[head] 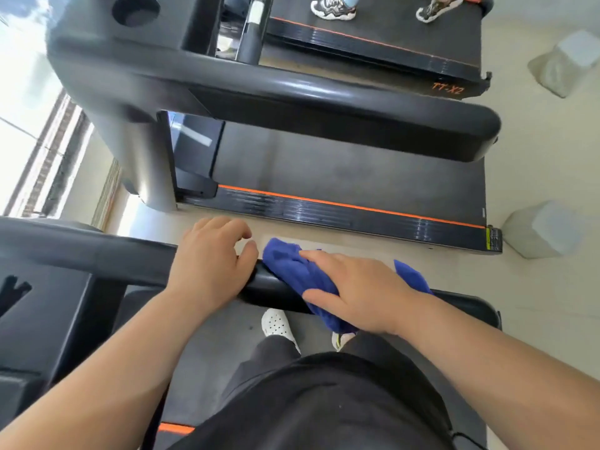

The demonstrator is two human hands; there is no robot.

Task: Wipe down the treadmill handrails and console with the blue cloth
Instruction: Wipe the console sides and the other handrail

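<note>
Left hand (pixel 211 261): fingers curled over handrail (pixel 97 258).
Right hand (pixel 357 293): flat fingers pressing cloth (pixel 292 271).
Risk: unpinched cloth could slip off.

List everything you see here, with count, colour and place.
blue cloth: one, blue, draped over the near handrail
near handrail: one, black, crossing the frame's middle
neighbouring treadmill: one, black with orange stripe, beyond the handrail
far treadmill: one, black with orange stripe, top
sneakers: two, white-grey and dark, on the far treadmill
grey blocks: two, pale grey, floor at right
window: one, bright, left edge
white clog: one, white, below the near handrail
left hand: one, grips the near handrail
right hand: one, presses the cloth on the handrail
</note>
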